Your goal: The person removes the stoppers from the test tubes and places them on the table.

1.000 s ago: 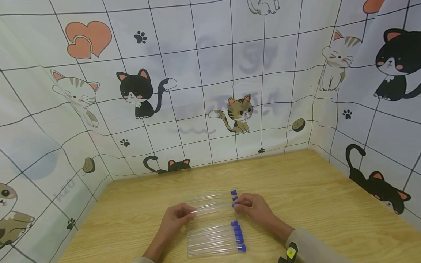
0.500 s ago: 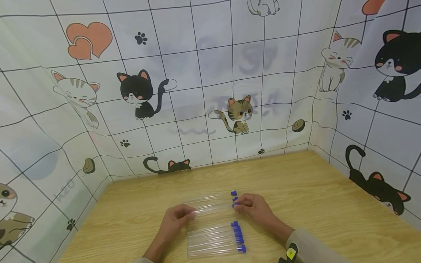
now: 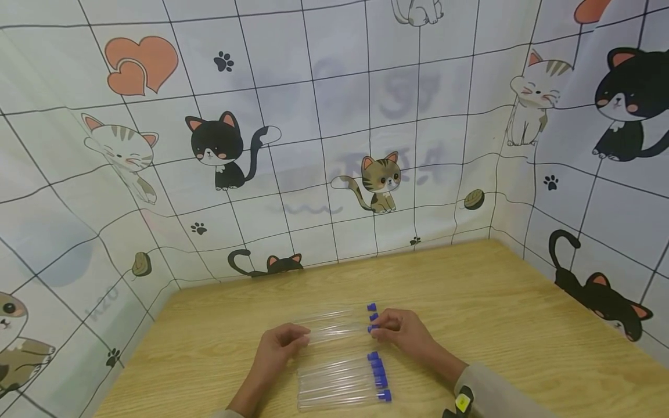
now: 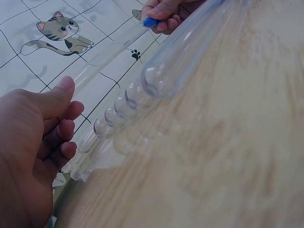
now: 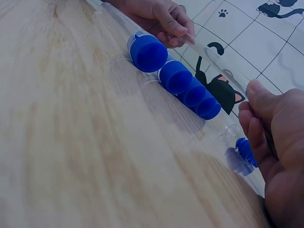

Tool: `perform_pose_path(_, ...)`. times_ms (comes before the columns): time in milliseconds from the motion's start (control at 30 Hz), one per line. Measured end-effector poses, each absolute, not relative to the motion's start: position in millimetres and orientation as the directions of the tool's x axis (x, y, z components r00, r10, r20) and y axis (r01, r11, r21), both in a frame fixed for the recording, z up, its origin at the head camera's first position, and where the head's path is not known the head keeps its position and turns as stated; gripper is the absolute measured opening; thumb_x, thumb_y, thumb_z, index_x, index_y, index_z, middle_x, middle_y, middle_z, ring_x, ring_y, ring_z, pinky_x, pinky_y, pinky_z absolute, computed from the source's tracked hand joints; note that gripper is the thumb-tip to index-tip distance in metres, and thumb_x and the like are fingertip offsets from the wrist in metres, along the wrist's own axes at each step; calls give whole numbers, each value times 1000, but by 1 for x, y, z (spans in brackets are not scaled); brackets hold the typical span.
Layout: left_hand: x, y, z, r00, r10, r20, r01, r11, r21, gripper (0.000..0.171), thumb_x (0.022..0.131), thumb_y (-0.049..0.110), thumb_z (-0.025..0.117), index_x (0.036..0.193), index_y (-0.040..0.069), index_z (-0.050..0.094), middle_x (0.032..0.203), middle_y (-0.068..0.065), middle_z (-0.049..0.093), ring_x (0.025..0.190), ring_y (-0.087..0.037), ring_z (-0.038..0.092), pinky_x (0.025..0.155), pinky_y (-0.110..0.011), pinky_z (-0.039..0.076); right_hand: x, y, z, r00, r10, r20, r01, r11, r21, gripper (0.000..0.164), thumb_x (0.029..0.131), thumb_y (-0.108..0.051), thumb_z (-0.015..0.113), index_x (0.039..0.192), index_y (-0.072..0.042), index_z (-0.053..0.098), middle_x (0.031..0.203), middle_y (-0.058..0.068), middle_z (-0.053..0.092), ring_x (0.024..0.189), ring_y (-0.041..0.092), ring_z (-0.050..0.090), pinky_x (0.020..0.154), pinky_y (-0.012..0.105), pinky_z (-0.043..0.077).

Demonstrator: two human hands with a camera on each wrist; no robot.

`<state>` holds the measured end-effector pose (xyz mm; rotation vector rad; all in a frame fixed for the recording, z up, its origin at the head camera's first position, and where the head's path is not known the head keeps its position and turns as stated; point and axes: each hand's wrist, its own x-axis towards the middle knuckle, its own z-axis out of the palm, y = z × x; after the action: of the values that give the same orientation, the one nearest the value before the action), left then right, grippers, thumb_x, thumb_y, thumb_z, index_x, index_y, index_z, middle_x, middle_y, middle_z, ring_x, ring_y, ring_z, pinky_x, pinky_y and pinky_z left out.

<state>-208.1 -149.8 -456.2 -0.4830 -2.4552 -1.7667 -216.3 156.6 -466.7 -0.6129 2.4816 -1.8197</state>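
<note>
A clear test tube is held up between my two hands. My left hand pinches its bottom end between thumb and fingers. My right hand pinches the blue cap at the other end; whether it is fully seated cannot be told. In front lies a row of clear test tubes, side by side, with blue caps pointing right. Beyond the held tube lie more clear tubes, with a blue cap and another close by.
The wood-grain table carries everything. Behind and at both sides hangs a white gridded sheet printed with cats, meeting the table's back edge. A black band with a yellow-faced device sits on the right sleeve.
Both hands keep nearly the same place and grip. The held test tube and its cap have shifted only very slightly.
</note>
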Motion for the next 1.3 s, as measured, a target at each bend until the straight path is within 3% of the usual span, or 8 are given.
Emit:
perform_pose_path(233, -223, -155, -478, -950, 196, 245, 295, 291, 910, 16, 84, 10, 73, 98, 2, 71, 85, -6, 68, 74, -13, 61, 65, -24, 49, -226, 158, -483, -927, -268, 261, -334, 278, -901, 18, 85, -27, 73, 96, -13, 70, 96, 0, 70, 90, 14, 67, 74, 27, 52)
perform_pose_path(433, -228, -158, -485, -941, 179, 286, 329, 302, 895, 12, 83, 14, 74, 93, 7, 72, 81, -4, 68, 69, -14, 60, 61, -24, 48, -225, 156, -481, -920, -265, 288, -359, 277, -891, 16, 84, -23, 74, 95, -12, 70, 96, 1, 70, 90, 14, 67, 74, 25, 52)
perform_pose_path(833, -223, -154, -481, -956, 139, 257, 288, 301, 909, 8, 84, -1, 69, 92, -2, 69, 82, -16, 68, 74, -31, 64, 61, -24, 48, -227, 153, -489, -924, -267, 274, -350, 299, -888, 17, 84, -25, 74, 94, -13, 69, 96, 1, 70, 91, 15, 67, 75, 25, 52)
perform_pose_path(1067, -226, -156, -482, -954, 135, 266, 295, 299, 907, 9, 84, 6, 71, 91, 0, 70, 83, -13, 69, 73, -18, 64, 65, -23, 49, -227, 152, -485, -919, -281, 275, -355, 294, -887, 13, 85, -19, 73, 93, -11, 69, 95, 1, 70, 90, 12, 67, 75, 24, 52)
perform_pose_path(1300, -228, -156, -481, -948, 147, 283, 315, 286, 905, 11, 84, 9, 72, 91, 1, 70, 85, -14, 69, 75, -16, 65, 68, -24, 49, -227, 153, -482, -921, -278, 273, -353, 298, -887, 10, 86, -10, 71, 96, -7, 68, 97, 6, 69, 92, 16, 67, 76, 26, 52)
